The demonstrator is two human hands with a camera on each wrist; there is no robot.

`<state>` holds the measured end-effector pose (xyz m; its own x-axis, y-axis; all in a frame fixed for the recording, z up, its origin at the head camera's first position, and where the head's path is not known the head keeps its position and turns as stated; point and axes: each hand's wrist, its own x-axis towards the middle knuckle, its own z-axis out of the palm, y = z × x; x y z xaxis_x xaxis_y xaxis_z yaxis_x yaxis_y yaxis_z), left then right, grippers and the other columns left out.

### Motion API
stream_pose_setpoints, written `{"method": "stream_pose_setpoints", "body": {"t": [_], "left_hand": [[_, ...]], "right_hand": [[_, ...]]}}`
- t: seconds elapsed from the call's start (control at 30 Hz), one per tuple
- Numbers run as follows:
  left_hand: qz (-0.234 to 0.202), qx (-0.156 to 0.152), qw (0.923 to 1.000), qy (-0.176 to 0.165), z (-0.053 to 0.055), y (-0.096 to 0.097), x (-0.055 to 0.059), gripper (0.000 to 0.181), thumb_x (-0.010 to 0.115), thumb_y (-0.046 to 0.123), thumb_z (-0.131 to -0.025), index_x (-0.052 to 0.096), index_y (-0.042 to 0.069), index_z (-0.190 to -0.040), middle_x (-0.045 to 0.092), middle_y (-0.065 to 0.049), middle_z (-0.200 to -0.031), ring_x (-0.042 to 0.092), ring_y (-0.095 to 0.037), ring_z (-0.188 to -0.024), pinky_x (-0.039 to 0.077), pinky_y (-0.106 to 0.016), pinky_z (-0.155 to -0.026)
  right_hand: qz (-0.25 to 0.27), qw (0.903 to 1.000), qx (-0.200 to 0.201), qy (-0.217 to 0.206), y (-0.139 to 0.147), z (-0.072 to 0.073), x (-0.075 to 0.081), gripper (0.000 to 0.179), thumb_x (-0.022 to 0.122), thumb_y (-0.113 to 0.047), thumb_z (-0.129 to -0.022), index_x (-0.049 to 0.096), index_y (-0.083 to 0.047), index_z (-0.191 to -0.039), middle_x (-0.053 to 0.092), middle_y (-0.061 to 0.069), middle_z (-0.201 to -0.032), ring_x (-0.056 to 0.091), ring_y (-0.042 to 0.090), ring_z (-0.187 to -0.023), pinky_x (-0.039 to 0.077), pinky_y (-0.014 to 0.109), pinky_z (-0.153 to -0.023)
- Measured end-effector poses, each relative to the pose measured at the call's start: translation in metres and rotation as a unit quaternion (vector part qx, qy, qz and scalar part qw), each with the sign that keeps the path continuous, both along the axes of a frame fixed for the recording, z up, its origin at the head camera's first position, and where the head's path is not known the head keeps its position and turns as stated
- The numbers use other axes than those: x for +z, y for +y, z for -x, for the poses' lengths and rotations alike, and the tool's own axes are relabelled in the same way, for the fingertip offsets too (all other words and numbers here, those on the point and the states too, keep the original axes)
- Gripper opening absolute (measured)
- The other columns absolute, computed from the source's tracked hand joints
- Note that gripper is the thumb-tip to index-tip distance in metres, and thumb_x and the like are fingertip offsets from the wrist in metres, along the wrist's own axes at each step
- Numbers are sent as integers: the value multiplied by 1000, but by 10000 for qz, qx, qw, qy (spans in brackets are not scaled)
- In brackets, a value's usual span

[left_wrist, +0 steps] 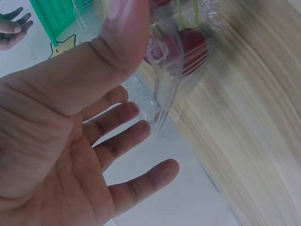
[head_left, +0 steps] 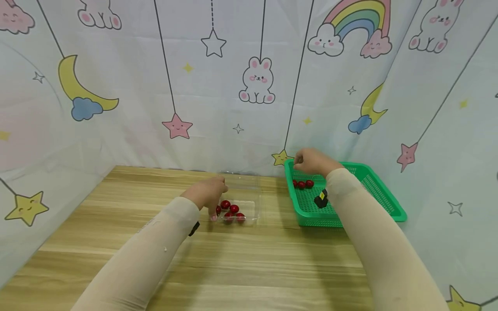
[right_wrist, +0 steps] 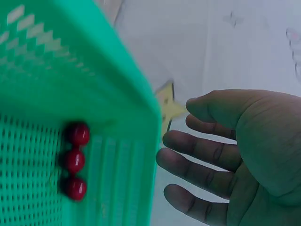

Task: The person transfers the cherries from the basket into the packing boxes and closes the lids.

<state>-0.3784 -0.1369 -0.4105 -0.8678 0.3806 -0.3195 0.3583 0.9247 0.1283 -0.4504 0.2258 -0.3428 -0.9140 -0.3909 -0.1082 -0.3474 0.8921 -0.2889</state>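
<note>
A clear plastic clamshell box (head_left: 250, 206) with its lid raised at the back holds several red cherries (head_left: 234, 208). At its left side is my left hand (head_left: 204, 192); in the left wrist view the thumb (left_wrist: 123, 40) overlaps the box edge and the other fingers spread loosely behind it. Green stems show on the cherries in that view. My right hand (head_left: 314, 162) hovers at the back left rim of a green plastic basket (head_left: 319, 221), its fingers relaxed and holding nothing. Three cherries (right_wrist: 75, 161) lie in a row inside the basket, along its left end.
A small black object with a yellow mark (head_left: 321, 198) shows by the right wrist. The wooden table (head_left: 249, 268) meets a printed curtain (head_left: 218, 95) behind the box and basket. The basket stands at the table's right side, against the curtain.
</note>
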Motion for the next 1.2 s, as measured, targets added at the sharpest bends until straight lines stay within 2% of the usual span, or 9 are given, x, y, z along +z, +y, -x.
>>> {"method": "stream_pose_setpoints", "body": {"t": [0.23, 0.4, 0.53, 0.7, 0.9, 1.0, 1.2], "left_hand": [[35, 6, 10000, -14, -1, 0, 2, 108, 109, 20, -74, 56, 4, -167, 38, -22, -181, 39, -44, -169, 45, -57, -134], [42, 1, 10000, -19, -3, 1, 4, 106, 108, 21, -76, 57, 4, -167, 38, -22, -181, 40, -43, -168, 46, -57, -133], [14, -42, 10000, -19, -6, 1, 5, 105, 108, 21, -76, 56, 3, -166, 38, -23, -181, 40, -44, -168, 46, -57, -133], [13, -69, 10000, -14, -7, 0, 4, 106, 108, 20, -76, 56, 2, -167, 37, -24, -181, 39, -45, -168, 46, -57, -133], [54, 9, 10000, -64, -4, 1, 3, 107, 108, 21, -76, 55, 4, -168, 35, -22, -183, 37, -44, -170, 44, -57, -134], [80, -11, 9999, -59, -3, 2, 2, 108, 109, 22, -75, 55, 5, -168, 38, -21, -181, 40, -43, -168, 46, -57, -134], [90, -7, 10000, -35, -3, 3, 3, 108, 109, 22, -75, 56, 5, -167, 42, -21, -178, 45, -42, -165, 50, -57, -130]], "right_hand": [[119, 9994, -316, -72, 35, 15, -12, 31, 65, -18, -113, 79, 4, -130, 72, 30, -145, 69, 50, -136, 60, 65, -112], [-43, 9985, -440, -311, 50, 22, -28, 36, 65, -20, -114, 75, 6, -137, 62, 34, -158, 60, 55, -146, 57, 67, -116], [-94, 9962, -571, -644, 56, 26, -41, 43, 64, -20, -114, 69, 7, -147, 53, 36, -166, 54, 57, -152, 55, 68, -120], [-209, 9900, -819, -1133, 59, 30, -54, 49, 63, -22, -116, 62, 3, -157, 51, 32, -170, 57, 55, -150, 58, 67, -117], [-404, 9883, -829, -1217, 59, 34, -66, 51, 67, -22, -114, 63, 1, -159, 55, 30, -168, 54, 55, -154, 54, 69, -121], [-483, 9877, -838, -1229, 58, 35, -70, 49, 68, -21, -114, 64, 2, -157, 57, 30, -167, 57, 54, -151, 56, 67, -120], [-440, 9890, -800, -1167, 56, 33, -74, 41, 69, -15, -112, 70, 6, -148, 65, 31, -157, 73, 47, -131, 66, 58, -106]]}}
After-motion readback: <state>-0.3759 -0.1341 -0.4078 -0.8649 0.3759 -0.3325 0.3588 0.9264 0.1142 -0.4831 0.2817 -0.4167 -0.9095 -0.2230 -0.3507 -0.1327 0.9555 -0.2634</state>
